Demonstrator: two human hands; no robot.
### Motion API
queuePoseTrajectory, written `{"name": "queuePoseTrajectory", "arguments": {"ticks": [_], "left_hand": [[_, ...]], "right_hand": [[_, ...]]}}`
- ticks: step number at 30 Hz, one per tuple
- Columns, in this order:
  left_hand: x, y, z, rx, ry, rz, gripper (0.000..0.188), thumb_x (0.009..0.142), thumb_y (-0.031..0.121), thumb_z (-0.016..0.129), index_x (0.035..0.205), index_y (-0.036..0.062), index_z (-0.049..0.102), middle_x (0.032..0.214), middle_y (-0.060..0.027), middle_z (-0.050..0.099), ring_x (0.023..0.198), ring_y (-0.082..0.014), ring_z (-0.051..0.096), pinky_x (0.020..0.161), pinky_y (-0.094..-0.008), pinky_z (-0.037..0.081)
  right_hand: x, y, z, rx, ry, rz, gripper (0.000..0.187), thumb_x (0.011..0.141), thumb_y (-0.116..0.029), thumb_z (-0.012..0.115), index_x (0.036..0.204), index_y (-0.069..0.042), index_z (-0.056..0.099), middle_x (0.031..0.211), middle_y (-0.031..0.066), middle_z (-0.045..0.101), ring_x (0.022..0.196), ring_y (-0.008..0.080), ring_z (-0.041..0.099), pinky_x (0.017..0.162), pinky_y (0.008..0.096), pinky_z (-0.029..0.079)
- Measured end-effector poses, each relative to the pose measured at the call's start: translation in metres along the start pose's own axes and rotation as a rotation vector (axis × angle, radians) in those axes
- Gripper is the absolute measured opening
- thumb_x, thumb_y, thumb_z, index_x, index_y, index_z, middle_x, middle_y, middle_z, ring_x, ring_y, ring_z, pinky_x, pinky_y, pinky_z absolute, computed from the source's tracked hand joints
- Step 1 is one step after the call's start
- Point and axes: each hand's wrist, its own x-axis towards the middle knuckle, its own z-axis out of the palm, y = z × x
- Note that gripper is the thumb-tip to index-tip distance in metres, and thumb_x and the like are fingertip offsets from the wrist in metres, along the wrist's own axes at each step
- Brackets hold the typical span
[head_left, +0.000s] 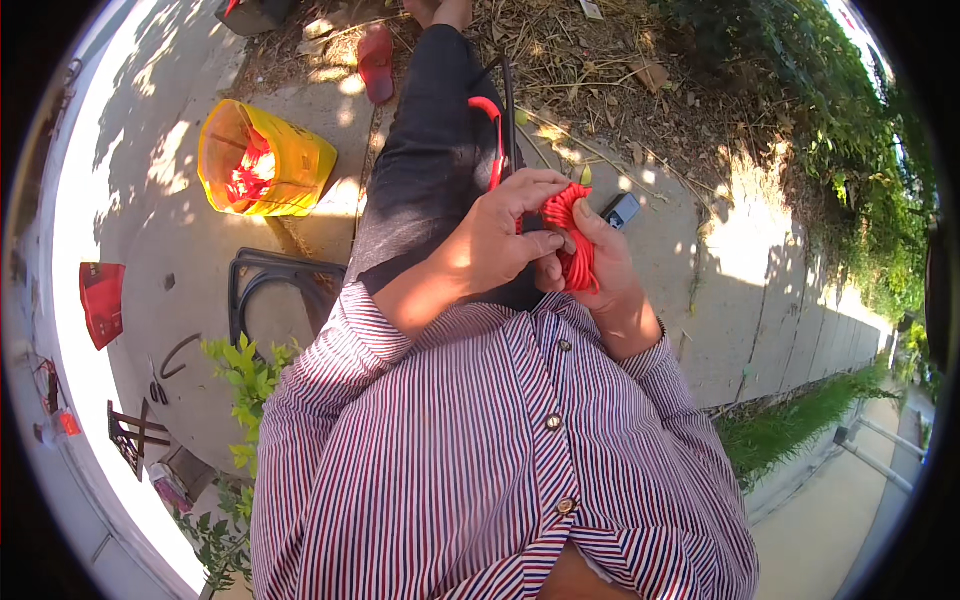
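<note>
A small hank of red cord is gathered in front of my waist. My right hand is closed around it, thumb lying along its outer side. My left hand comes in from the other side, its thumb and fingers bent closed against the hank and pinching at the cord. What exactly lies between those left fingertips is partly hidden. Just beyond my left hand stands a thin black frame with a red strip running along it.
A yellow bucket holding more red cord sits on the paving to the left. Nearer lies a black frame. Scissors, a red slipper and a leafy plant are around me. A phone rests beyond my right hand.
</note>
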Motion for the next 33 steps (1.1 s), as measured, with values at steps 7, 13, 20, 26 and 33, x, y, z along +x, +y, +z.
{"name": "queuePoseTrajectory", "arguments": {"ticks": [7,13,20,26,33], "left_hand": [[0.011,0.029,-0.041,-0.877,0.234,-0.035,0.034,0.093,0.013,0.060,0.123,0.0012,0.051,0.107,-0.0112,0.060,0.094,-0.0180,0.060,0.087,-0.0314,0.049],[0.013,-0.004,-0.084,0.827,0.049,0.125,0.020,0.080,-0.007,0.056,0.094,0.0059,0.064,0.090,-0.0097,0.061,0.086,-0.0259,0.059,0.082,-0.0354,0.047],[0.016,-0.050,-0.043,0.477,0.086,-0.090,0.015,0.074,-0.005,0.061,0.085,0.0015,0.055,0.077,-0.0098,0.055,0.069,-0.0192,0.056,0.065,-0.0322,0.046],[0.024,-0.053,-0.037,-0.246,0.420,-0.469,0.017,0.076,0.003,0.061,0.089,0.0024,0.051,0.086,-0.0029,0.054,0.087,-0.0111,0.052,0.083,-0.0279,0.042],[0.015,-0.076,-0.010,-0.436,0.361,-0.559,0.032,0.072,-0.002,0.050,0.103,0.0049,0.047,0.090,-0.0025,0.050,0.085,-0.0124,0.047,0.083,-0.0247,0.038]], "right_hand": [[0.028,-0.015,-0.019,0.243,-0.206,0.130,0.041,0.102,-0.039,0.041,0.111,-0.001,0.055,0.069,0.0021,0.050,0.048,0.0064,0.033,0.042,0.0167,0.025],[0.057,-0.033,-0.040,-0.733,0.281,-0.114,0.030,0.089,-0.026,0.064,0.102,0.001,0.063,0.077,0.0033,0.058,0.065,0.0093,0.051,0.060,0.0218,0.043],[0.066,-0.008,-0.042,-1.263,0.130,-0.120,0.028,0.079,-0.021,0.071,0.097,-0.001,0.064,0.109,0.0108,0.062,0.097,0.0185,0.061,0.089,0.0299,0.045],[0.022,-0.049,-0.043,-0.896,0.216,-0.369,0.016,0.078,-0.015,0.067,0.080,-0.002,0.058,0.102,0.0134,0.063,0.086,0.0177,0.060,0.080,0.0324,0.049],[-0.084,-0.099,-0.048,-0.079,-0.192,-0.568,0.022,0.082,-0.018,0.065,0.082,-0.007,0.047,0.078,0.0134,0.063,0.070,0.0201,0.060,0.066,0.0360,0.050]]}}
